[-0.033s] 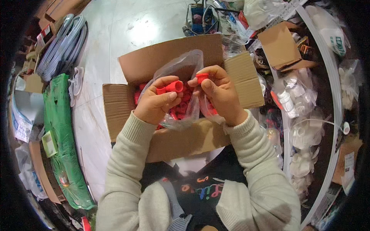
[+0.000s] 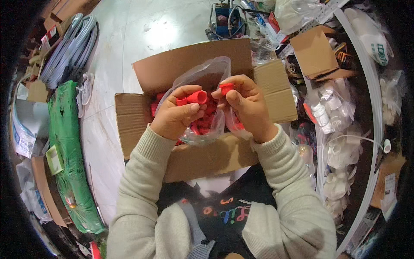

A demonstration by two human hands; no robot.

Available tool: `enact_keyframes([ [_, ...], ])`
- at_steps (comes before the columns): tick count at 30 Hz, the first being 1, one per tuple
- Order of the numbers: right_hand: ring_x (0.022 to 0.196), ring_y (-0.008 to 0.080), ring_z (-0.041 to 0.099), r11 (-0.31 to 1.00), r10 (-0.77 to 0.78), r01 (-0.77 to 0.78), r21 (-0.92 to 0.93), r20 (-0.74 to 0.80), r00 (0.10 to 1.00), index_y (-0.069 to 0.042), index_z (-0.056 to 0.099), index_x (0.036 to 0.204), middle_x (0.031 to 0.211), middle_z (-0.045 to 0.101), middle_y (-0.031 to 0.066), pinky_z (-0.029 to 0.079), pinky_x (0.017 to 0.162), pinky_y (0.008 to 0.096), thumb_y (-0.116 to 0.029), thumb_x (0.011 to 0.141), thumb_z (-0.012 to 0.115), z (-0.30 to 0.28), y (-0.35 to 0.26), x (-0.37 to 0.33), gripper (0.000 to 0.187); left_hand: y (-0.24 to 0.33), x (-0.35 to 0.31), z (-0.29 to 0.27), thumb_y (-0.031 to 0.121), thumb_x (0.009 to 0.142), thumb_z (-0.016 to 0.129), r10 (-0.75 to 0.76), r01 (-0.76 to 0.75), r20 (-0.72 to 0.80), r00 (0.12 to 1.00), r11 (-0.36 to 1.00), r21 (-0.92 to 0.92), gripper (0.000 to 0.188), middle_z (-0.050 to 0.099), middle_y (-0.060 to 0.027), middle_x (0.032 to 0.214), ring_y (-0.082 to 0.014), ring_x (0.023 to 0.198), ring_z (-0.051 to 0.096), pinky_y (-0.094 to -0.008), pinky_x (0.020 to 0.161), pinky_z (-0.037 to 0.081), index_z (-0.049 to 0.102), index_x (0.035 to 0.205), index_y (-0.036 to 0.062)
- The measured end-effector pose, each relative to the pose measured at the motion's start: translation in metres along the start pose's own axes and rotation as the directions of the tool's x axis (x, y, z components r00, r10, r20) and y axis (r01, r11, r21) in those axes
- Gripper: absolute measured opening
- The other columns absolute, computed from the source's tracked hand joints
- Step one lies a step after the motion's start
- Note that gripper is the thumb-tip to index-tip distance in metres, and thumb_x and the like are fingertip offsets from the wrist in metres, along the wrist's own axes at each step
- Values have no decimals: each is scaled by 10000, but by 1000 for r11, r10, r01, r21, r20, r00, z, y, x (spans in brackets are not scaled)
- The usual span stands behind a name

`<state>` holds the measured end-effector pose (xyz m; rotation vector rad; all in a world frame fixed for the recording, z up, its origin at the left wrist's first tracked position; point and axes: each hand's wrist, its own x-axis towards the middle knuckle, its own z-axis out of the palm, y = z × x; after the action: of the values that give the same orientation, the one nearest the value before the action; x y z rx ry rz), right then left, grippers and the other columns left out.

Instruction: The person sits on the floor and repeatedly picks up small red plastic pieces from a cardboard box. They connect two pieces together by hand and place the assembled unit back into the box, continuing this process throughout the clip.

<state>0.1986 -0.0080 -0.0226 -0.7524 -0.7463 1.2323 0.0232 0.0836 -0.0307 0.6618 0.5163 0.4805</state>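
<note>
Two hands are held apart above one open brown cardboard box (image 2: 211, 160), whose four flaps are folded outward: far, near, left and right. The left hand (image 2: 174, 113) pinches at least one red plastic tubular fitting (image 2: 199, 97) between thumb and curled fingers; two round ends show, one wider than the other, and whether they belong to one piece or two cannot be told. The right hand (image 2: 245, 101) pinches one short, rimmed red plastic cap (image 2: 226, 88) between thumb and fingers. Both held items lie over the box, near each other. Inside it, one clear plastic bag (image 2: 224, 69), mouth open, contains a heap of red plastic pieces (image 2: 202, 124), too overlapped to count. Two cream knitted sleeves (image 2: 140, 172) cover the forearms.

To the left are one bundle of coiled pale grey hose (image 2: 71, 54) and one long green plastic-wrapped bundle (image 2: 71, 129), with one small pale-green frame-like box (image 2: 54, 159) at its edge. To the right are one smaller open cardboard box (image 2: 314, 54) and several clear bags of white plastic parts (image 2: 330, 108). Beyond, one blue device with cables (image 2: 226, 21) stands on the pale floor (image 2: 112, 52).
</note>
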Motion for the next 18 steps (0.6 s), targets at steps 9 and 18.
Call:
enact_keyframes([
  [9, 857, 109, 553, 977, -52, 43, -209, -41, 998, -25, 558, 958, 969, 601, 71, 441, 797, 246, -80, 767, 658, 18, 6, 16, 223, 8, -1, -7, 133, 802, 619, -7, 7, 28, 1000, 1000, 0, 293, 595, -38, 880, -95, 665, 552, -227, 565, 474, 520, 1070, 66],
  [18, 932, 171, 542, 783, -213, 253, -569, 136, 967, -17, 545, 896, 1015, 570, 113, 419, 831, 273, -41, 712, 688, 11, 16, 26, 234, 11, -5, -5, 117, 806, 609, -18, 18, 5, 1000, 999, 38, 267, 575, -40, 824, -89, 642, 539, -226, 534, 472, 509, 1040, 37],
])
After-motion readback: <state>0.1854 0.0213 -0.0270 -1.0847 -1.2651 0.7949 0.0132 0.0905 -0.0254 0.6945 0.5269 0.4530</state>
